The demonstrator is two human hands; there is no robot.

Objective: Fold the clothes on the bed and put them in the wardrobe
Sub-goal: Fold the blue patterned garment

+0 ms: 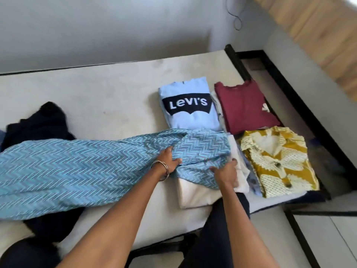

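Thin zigzag-striped blue garment lying lengthwise along bed's near edge — left hand and right hand both pinching its crumpled right end.

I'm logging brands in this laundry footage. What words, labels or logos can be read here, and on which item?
"Levi's": white letters on a dark batwing patch, on the folded light blue top.
White mark on the folded maroon shirt: cut off at the fold, unreadable.
No other text shows.
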